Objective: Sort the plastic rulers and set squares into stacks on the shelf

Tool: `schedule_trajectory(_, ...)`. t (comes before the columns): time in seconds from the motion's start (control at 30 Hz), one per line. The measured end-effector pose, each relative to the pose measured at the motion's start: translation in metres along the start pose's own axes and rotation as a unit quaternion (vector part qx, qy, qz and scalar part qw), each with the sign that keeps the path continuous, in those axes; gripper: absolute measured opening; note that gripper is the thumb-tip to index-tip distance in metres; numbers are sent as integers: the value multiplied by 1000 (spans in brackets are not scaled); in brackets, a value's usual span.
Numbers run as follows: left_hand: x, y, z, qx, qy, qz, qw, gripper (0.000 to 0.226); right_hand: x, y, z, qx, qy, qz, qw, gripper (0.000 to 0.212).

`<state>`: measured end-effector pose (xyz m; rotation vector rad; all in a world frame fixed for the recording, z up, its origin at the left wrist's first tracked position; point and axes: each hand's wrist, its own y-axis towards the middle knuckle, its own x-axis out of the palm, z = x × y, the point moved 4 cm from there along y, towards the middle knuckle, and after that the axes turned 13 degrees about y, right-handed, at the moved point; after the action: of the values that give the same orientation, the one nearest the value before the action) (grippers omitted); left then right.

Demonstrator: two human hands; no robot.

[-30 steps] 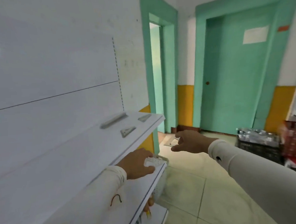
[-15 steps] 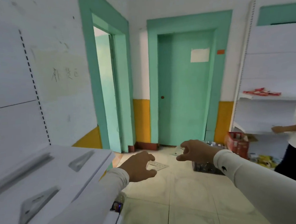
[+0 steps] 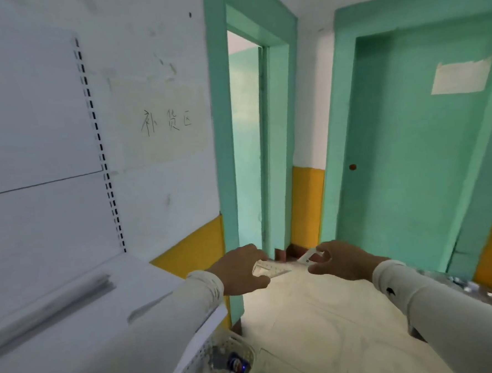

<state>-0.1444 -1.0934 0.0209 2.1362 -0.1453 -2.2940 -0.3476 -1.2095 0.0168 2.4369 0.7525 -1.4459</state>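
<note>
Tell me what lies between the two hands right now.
Only bare floor shows between the left hand, holding a clear set square, and the right hand, pinching another plastic piece, in the head view.

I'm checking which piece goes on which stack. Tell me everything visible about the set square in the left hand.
The set square looks like clear plastic, a thin flat triangle with faint printed markings. It lies nearly level in mid-air above the floor, right of the shelf. The left hand grips one end; the pointed end juts right. Nothing else touches it.
</note>
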Motion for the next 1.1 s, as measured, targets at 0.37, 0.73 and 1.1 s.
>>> schedule_trajectory(0.37,-17,-35,-90,-307,10,20,952,53,48,152,-102,-238,-14,-167,957,78)
schedule_trajectory(0.73,-43,-208,-73,-557,19,84,826,53,138,88,-244,-487,-33,-299,820,37)
schedule_trajectory(1.1,-38,-298,-49,-624,28,81,777,53,182,43,-288,-526,-127,-317,779,52)
